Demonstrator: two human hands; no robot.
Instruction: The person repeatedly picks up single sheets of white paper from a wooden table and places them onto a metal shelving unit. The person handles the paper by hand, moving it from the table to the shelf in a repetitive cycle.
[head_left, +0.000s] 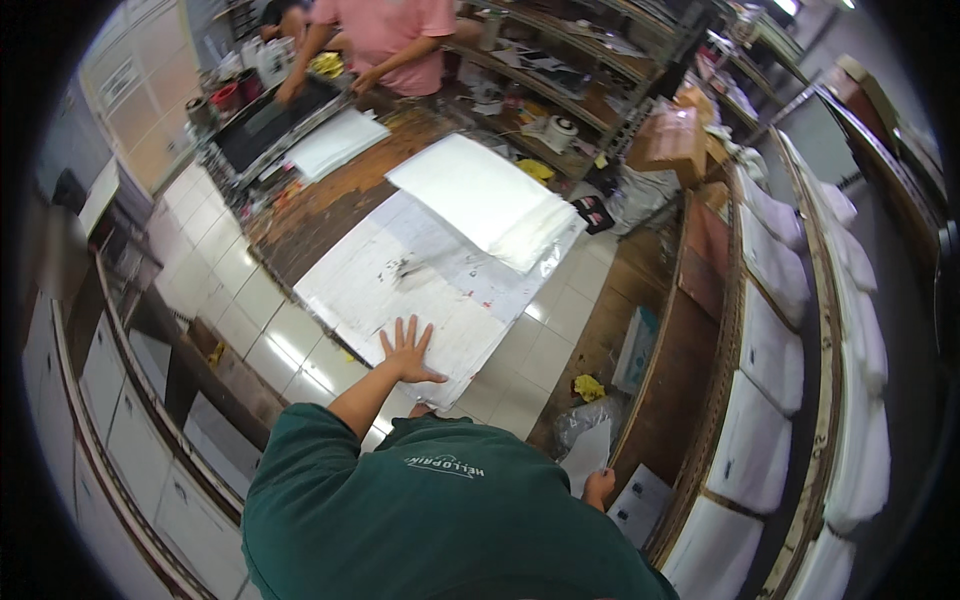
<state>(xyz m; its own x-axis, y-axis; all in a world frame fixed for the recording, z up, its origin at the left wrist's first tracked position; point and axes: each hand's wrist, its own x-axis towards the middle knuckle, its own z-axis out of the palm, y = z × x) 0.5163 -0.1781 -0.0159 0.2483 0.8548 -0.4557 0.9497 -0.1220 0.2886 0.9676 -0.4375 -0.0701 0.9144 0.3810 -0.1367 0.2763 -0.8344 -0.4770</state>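
A white sheet [587, 455] hangs at the person's right side, low by the green shirt [450, 510], its lower edge pinched in the right hand [599, 485], whose fingers are curled shut on it. The left hand [407, 355] lies palm down with fingers spread wide, gripping nothing, on the near end of a stained pale covering [350, 290] over a worn wooden table [285, 240]. Farther along that covering lies a stack of white sheets [480, 195]. Past it, at the table's far end, a co-worker in a pink shirt [410, 35] reaches to a dark framed screen [275, 130]. To the right, near the held sheet, are clear plastic [588, 420] and a yellow cloth [588, 388], then racks bearing white panels [755, 440]
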